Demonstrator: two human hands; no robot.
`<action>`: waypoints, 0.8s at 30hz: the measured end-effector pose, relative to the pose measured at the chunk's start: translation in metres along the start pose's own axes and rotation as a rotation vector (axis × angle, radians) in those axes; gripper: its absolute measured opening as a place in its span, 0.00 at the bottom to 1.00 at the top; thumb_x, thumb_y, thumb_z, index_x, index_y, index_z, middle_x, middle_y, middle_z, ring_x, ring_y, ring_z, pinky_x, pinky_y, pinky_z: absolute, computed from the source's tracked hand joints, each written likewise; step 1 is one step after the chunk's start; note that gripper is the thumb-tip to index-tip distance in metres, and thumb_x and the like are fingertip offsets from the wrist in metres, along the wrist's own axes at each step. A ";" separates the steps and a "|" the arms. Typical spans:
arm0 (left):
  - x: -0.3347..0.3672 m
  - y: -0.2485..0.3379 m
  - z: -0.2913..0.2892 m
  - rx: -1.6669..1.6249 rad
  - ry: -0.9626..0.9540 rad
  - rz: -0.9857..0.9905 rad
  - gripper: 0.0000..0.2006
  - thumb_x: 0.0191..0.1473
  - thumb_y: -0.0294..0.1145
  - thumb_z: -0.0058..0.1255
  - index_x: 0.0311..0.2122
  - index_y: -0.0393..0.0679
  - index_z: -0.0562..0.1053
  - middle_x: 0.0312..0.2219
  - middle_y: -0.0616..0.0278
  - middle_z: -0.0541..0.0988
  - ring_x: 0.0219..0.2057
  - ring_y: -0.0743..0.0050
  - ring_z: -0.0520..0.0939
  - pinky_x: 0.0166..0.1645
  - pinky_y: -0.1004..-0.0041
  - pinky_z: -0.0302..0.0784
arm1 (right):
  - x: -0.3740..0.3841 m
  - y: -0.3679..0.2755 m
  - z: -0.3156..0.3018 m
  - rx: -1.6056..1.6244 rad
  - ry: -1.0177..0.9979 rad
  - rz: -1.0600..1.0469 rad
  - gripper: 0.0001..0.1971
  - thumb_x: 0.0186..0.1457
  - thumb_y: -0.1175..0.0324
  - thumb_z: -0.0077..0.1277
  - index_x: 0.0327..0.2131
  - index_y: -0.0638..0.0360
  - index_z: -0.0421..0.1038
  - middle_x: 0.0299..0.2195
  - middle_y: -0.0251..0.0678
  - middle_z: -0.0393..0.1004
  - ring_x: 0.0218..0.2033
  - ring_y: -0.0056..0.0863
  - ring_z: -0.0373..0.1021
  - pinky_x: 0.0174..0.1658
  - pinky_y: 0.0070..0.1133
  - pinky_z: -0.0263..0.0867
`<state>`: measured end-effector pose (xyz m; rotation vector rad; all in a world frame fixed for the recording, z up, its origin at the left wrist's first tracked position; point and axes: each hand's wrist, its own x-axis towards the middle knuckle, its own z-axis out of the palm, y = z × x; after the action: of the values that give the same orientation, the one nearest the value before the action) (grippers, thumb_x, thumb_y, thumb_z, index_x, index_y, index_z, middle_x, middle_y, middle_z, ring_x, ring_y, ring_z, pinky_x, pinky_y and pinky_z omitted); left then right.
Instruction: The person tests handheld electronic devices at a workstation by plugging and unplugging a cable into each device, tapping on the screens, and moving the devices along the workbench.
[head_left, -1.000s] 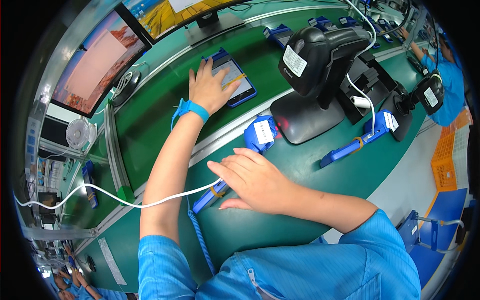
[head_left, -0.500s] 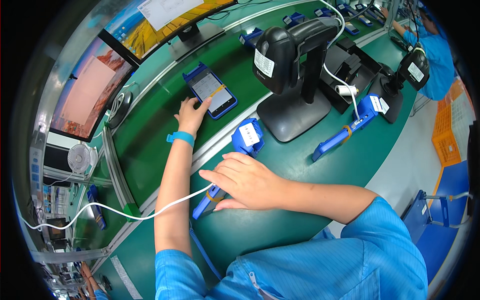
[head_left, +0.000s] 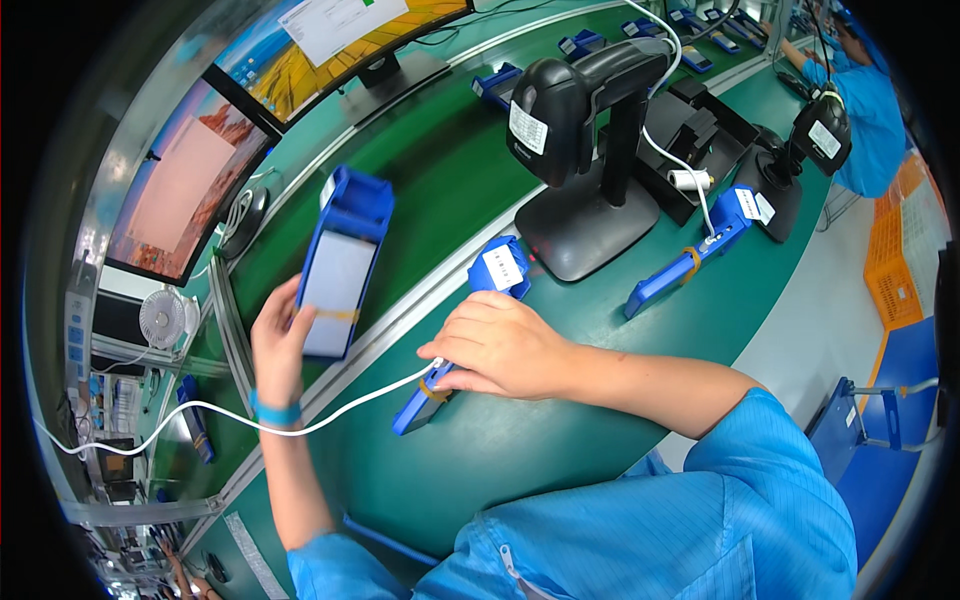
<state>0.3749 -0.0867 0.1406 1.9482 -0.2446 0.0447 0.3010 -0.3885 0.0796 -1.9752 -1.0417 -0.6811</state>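
Note:
My left hand [head_left: 280, 345] is closed on a blue handheld payment terminal [head_left: 345, 262], tilted and lifted over the green belt. Its pale screen faces up, with a yellow rubber band across the lower part. My right hand [head_left: 512, 348] wraps over a second blue terminal [head_left: 501, 266], which stands on its side on the table with a white label at its upper end. A white cable [head_left: 250, 426] runs to this one's side beside my right fingertips. To the right, a third blue terminal [head_left: 668, 282] has a rubber band and another white cable plugged in.
A black scanner on a stand [head_left: 550, 120] rises beyond my right hand, with a second scanner [head_left: 822, 135] farther right. Between them is a black tray [head_left: 735, 130]. Monitors [head_left: 340, 50] stand at the back left. More terminals [head_left: 497, 86] lie along the belt. Another person [head_left: 868, 110] sits far right.
My left hand has picked the blue terminal up off the belt and drawn it left and nearer. My right hand has shifted slightly, still on the cabled terminal.

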 end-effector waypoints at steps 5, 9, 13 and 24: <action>-0.126 0.012 -0.061 0.171 0.127 -0.061 0.23 0.58 0.27 0.56 0.58 0.30 0.69 0.51 0.52 0.77 0.53 0.67 0.77 0.60 0.70 0.68 | 0.001 -0.004 0.000 0.008 0.048 -0.003 0.13 0.51 0.61 0.64 0.38 0.53 0.77 0.36 0.28 0.77 0.40 0.29 0.73 0.47 0.28 0.65; -0.227 0.027 -0.085 0.139 0.273 -0.183 0.24 0.56 0.30 0.57 0.56 0.31 0.69 0.49 0.56 0.78 0.51 0.71 0.78 0.57 0.73 0.69 | 0.003 -0.004 0.001 -0.051 0.042 0.016 0.10 0.52 0.61 0.63 0.35 0.52 0.77 0.35 0.27 0.77 0.40 0.28 0.72 0.47 0.27 0.65; -0.286 0.031 -0.110 0.193 0.158 -0.274 0.23 0.56 0.26 0.59 0.57 0.34 0.69 0.44 0.57 0.79 0.44 0.69 0.79 0.52 0.71 0.73 | 0.012 0.005 0.001 -0.116 0.060 0.042 0.08 0.54 0.60 0.61 0.33 0.52 0.76 0.33 0.26 0.75 0.40 0.28 0.71 0.46 0.27 0.64; -0.194 0.079 0.040 0.477 -0.276 0.162 0.16 0.51 0.18 0.55 0.47 0.33 0.74 0.40 0.49 0.82 0.38 0.62 0.84 0.45 0.71 0.77 | 0.012 -0.002 -0.059 -0.335 0.249 -0.098 0.18 0.52 0.62 0.64 0.47 0.49 0.76 0.45 0.29 0.76 0.49 0.30 0.72 0.57 0.37 0.64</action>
<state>0.1665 -0.1233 0.1687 2.4038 -0.6202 -0.0673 0.2995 -0.4319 0.1218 -2.0585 -0.9222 -1.1872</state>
